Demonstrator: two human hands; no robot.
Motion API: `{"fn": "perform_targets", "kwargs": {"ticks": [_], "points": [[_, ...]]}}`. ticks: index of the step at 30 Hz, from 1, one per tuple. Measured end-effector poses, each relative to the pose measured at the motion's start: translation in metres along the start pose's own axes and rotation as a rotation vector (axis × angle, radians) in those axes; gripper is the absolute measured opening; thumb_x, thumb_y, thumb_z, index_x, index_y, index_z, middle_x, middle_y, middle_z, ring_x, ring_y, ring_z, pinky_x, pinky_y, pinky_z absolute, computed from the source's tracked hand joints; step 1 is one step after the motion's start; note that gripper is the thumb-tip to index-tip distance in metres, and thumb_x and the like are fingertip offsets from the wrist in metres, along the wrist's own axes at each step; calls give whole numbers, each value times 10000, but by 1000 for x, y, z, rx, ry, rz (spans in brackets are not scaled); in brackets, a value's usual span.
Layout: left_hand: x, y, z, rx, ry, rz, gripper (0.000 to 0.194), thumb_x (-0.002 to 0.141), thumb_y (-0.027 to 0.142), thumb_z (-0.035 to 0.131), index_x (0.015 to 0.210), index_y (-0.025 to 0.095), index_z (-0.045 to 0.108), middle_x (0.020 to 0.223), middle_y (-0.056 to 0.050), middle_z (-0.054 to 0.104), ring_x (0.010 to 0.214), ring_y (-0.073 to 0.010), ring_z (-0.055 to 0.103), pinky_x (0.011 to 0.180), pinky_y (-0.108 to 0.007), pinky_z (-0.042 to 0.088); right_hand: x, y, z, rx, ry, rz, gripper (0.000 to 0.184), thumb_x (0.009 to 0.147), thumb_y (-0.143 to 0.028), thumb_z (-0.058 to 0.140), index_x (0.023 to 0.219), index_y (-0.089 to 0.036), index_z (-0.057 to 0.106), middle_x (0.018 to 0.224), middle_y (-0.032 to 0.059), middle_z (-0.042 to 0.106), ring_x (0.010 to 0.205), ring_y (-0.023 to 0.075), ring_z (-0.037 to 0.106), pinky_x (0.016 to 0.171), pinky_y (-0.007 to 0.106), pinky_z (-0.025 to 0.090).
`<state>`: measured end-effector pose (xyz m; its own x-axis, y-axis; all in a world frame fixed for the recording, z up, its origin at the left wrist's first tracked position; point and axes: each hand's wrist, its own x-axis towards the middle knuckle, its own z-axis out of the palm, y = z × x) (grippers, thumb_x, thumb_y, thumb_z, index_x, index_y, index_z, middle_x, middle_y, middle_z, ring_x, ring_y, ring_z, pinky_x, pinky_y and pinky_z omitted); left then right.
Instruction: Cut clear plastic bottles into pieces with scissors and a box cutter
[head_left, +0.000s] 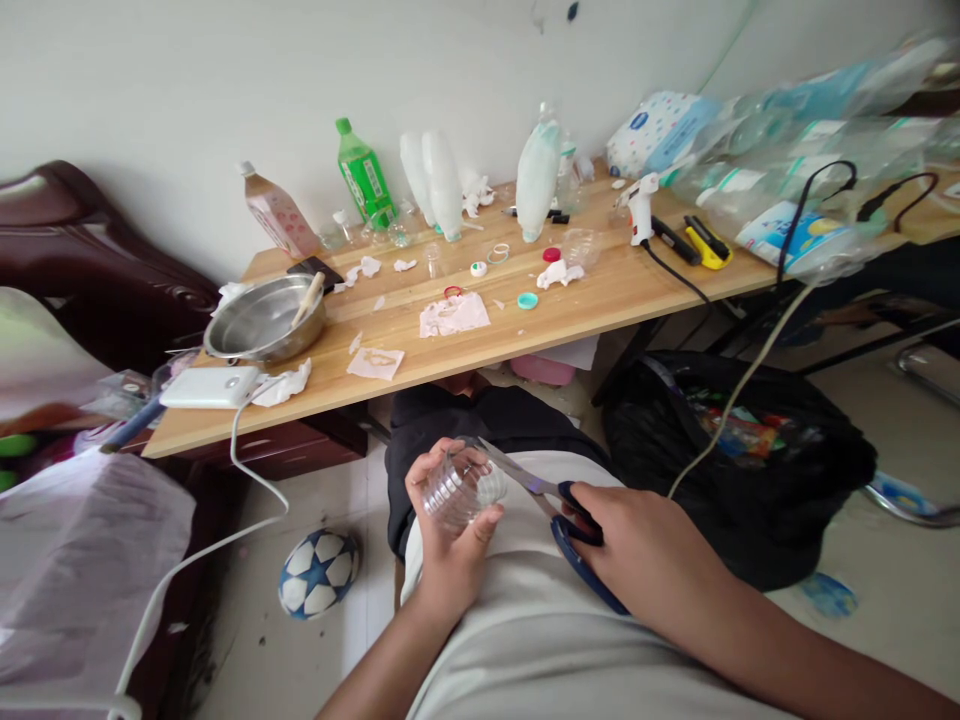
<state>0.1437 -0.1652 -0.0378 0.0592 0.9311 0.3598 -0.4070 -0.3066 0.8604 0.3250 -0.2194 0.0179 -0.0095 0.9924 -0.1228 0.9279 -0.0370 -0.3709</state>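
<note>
Left hand (450, 545) clamped on a clear plastic piece (463, 488); right hand (645, 550) gripping scissors (551, 497), near the surface (390, 325).

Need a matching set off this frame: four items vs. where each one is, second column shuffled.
1. Scissors
2. Clear bottle piece
3. Ball
4. Bowl

A. On the floor
B. In the right hand
C. On the table, with a wooden stick in it
D. In the left hand

Pairs: 1-B, 2-D, 3-A, 4-C
</note>
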Motion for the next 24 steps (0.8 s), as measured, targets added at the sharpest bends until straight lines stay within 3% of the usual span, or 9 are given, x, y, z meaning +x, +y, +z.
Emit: {"fn": "perform_targets", "kwargs": {"ticks": [7,10,14,20,22,24], "points": [[2,0,-1,-111,32,-76,559,775,280,835,1242,382,545,1292,-26,512,1041,-166,613,900,-332,534,1,3,9,61,-62,20,94,812,-195,646,739,-227,596,691,22,709,642,216,674,556,281,336],[4,5,2,-279,44,-226,538,773,434,822,1245,398,567,1308,-18,528,954,-168,637,781,-308,561,5,1,18,250,-78,30,57,829,-171,621,850,-217,597,843,44,727,776,225,690,669,291,431],[4,15,8,-430,45,-412,576,759,625,746,1262,386,598,1321,-30,573,764,-144,660,636,-289,566,8,-2,25,447,-84,10,194,750,-87,605,895,-210,568,927,57,699,872,226,658,772,314,470],[8,18,9,-368,68,-258,550,791,654,691,1271,405,590,1303,-5,610,698,-149,682,570,-279,556,2,1,34,622,-85,-45,244,719,-95,596,927,-217,558,934,49,664,845,209,631,759,331,495],[9,18,8,-318,49,-186,546,799,667,673,1274,415,579,1304,-1,610,696,-162,702,567,-287,558,1,0,36,789,-12,-53,265,765,-134,598,1007,-236,569,960,42,669,787,180,636,710,306,519],[9,18,6,-268,17,-116,558,803,672,666,1287,413,567,1315,-4,605,686,-172,715,551,-292,560,2,-3,33,961,144,-36,232,813,-189,607,1030,-262,572,951,32,679,746,167,644,649,282,535]]}}
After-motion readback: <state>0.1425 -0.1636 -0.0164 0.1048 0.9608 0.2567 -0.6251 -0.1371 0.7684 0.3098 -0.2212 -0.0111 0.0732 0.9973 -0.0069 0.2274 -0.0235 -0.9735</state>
